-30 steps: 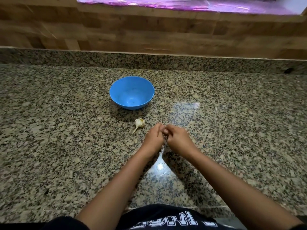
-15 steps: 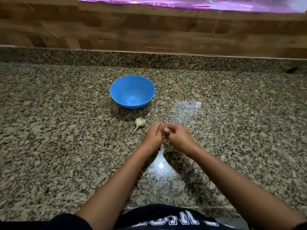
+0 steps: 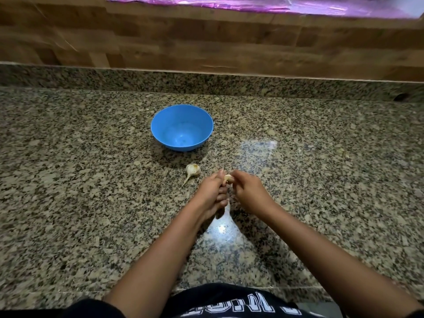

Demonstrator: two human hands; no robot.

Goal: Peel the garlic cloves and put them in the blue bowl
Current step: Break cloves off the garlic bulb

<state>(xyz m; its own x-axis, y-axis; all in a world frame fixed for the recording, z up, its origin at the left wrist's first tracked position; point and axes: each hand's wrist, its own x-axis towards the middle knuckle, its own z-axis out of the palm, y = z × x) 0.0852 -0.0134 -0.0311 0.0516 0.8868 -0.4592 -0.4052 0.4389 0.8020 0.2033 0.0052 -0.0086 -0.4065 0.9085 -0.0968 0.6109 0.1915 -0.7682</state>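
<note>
A blue bowl (image 3: 182,127) stands on the speckled granite counter (image 3: 80,203), and I see nothing inside it. Just in front of it lies a pale garlic bulb (image 3: 192,171) with its stem pointing toward me. To the right of the bulb, my left hand (image 3: 212,191) and my right hand (image 3: 249,191) meet above the counter. Between their fingertips they pinch a small pale garlic clove (image 3: 227,178). Most of the clove is hidden by the fingers.
A granite upstand (image 3: 206,81) and a wooden wall (image 3: 206,42) close off the back of the counter. A shiny purple sheet (image 3: 252,3) runs along the top. The counter's front edge lies near my body.
My hands have stayed in place beside the bulb. The fingertips have shifted a little, and more of the pale clove shows between them now.
</note>
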